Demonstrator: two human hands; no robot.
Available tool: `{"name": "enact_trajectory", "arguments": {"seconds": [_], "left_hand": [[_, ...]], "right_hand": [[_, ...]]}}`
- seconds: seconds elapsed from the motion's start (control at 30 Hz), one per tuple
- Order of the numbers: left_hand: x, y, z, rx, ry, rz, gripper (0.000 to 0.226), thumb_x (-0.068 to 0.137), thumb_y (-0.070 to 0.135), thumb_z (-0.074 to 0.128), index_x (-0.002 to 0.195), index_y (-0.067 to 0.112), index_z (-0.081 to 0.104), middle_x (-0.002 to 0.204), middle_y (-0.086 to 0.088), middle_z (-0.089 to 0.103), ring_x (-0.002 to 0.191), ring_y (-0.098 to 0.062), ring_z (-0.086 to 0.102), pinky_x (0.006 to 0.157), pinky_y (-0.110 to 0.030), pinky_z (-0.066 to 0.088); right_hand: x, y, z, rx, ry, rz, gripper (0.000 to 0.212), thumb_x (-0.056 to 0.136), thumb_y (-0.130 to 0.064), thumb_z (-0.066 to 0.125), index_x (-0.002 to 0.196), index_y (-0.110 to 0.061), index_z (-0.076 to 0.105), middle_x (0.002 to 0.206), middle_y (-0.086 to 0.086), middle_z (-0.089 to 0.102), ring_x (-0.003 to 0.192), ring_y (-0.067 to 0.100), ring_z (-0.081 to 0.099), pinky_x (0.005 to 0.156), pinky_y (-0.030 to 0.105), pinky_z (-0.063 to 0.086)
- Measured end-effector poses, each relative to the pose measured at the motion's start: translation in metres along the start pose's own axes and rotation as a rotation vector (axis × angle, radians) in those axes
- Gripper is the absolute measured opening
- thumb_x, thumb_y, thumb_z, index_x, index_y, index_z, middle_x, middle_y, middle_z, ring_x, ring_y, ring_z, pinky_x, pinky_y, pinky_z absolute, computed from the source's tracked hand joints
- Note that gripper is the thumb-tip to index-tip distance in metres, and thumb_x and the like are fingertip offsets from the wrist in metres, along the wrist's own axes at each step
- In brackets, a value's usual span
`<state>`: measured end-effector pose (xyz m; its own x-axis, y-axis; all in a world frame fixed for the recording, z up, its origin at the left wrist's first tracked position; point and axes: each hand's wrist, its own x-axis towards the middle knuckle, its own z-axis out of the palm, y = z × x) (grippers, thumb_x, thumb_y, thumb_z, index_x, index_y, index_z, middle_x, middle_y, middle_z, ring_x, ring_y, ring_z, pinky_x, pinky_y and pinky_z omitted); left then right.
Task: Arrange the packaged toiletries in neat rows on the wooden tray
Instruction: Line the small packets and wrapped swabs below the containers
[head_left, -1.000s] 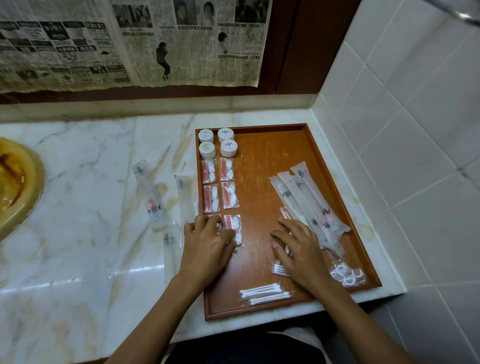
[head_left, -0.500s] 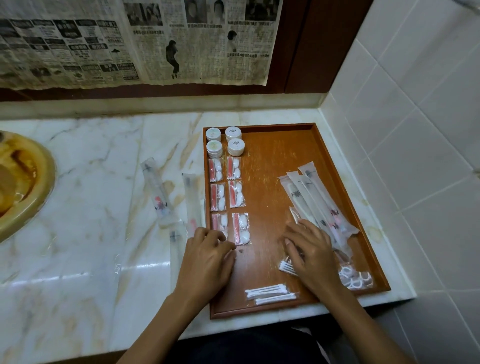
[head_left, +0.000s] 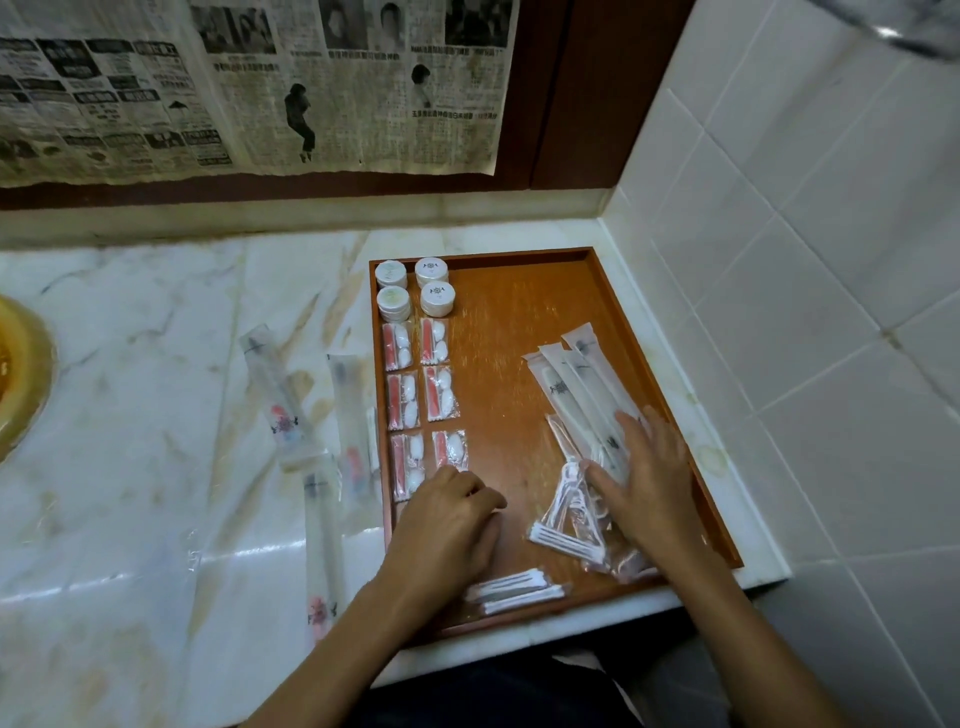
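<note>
The wooden tray (head_left: 514, 322) lies in the counter's right corner. At its far left stand several white round jars (head_left: 431, 285). Below them, small red-and-white packets (head_left: 422, 396) lie in two columns. Long white sachets (head_left: 569, 382) fan out on the right side. My right hand (head_left: 649, 483) lies flat with spread fingers on their near ends and on a heap of clear swab packets (head_left: 563, 519). My left hand (head_left: 447, 525) rests on the tray with curled fingers, just below the lowest packets, and I see nothing in it. Two cotton swab packets (head_left: 514, 591) lie at the tray's front.
Three long clear toothbrush packs (head_left: 278, 400) lie on the marble counter (head_left: 130, 415) left of the tray. A yellow basin (head_left: 21, 374) sits at the far left edge. A tiled wall (head_left: 805, 312) rises close on the right, and a newspaper hangs at the back.
My right hand has slid up and right onto the long sachets, uncovering the heap of swab packets. My left hand has moved right, off the lowest packets and further into the tray.
</note>
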<state>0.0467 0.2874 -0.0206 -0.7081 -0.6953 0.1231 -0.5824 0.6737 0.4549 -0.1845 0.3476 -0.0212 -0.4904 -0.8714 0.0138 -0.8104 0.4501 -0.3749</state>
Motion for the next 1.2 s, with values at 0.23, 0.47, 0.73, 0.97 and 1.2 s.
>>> {"name": "enact_trajectory", "arguments": {"seconds": [0.23,0.47,0.73,0.97,1.2], "left_hand": [[0.072,0.019,0.011,0.099,-0.217,0.16,0.033,0.096,0.039,0.044,0.122,0.022,0.056,0.126,-0.003,0.054,0.113,-0.017,0.045,0.093,-0.031,0.041],[0.089,0.013,0.033,0.214,-0.248,0.201,0.048,0.092,0.046,0.045,0.134,0.023,0.046,0.133,-0.005,0.045,0.117,-0.022,0.041,0.096,-0.037,0.039],[0.11,0.017,0.041,0.224,-0.257,0.215,0.056,0.094,0.052,0.034,0.146,0.032,0.027,0.155,-0.004,0.023,0.142,-0.024,0.019,0.114,-0.043,0.016],[0.126,0.012,0.043,0.236,-0.389,0.127,0.078,0.086,0.073,0.004,0.153,0.033,-0.003,0.161,-0.007,-0.014,0.147,-0.025,-0.017,0.116,-0.05,-0.011],[0.125,0.009,0.051,0.262,-0.393,0.109,0.078,0.085,0.072,0.0,0.152,0.033,-0.007,0.158,-0.008,-0.02,0.144,-0.025,-0.023,0.116,-0.05,-0.014]], "right_hand": [[0.013,0.005,-0.011,-0.135,-0.41,0.074,0.13,0.055,-0.089,0.056,0.149,-0.034,-0.015,0.16,0.001,-0.011,0.147,0.03,-0.001,0.116,0.053,0.015],[0.008,0.012,-0.004,-0.153,-0.122,0.104,0.093,0.079,-0.064,0.059,0.148,-0.025,0.009,0.148,0.009,0.03,0.131,0.027,0.033,0.107,0.042,0.034],[0.016,0.011,-0.002,-0.163,0.032,-0.027,0.057,0.093,-0.034,0.053,0.143,-0.015,0.033,0.115,0.005,0.056,0.093,0.017,0.053,0.078,0.022,0.04],[0.033,0.016,-0.03,0.1,0.123,0.126,0.044,0.094,-0.021,0.053,0.136,-0.013,0.043,0.119,0.011,0.057,0.103,0.029,0.058,0.087,0.036,0.048],[0.057,0.041,-0.045,-0.014,0.184,0.3,0.061,0.095,-0.029,0.057,0.146,-0.02,0.025,0.126,0.012,0.056,0.11,0.029,0.058,0.085,0.04,0.052]]}}
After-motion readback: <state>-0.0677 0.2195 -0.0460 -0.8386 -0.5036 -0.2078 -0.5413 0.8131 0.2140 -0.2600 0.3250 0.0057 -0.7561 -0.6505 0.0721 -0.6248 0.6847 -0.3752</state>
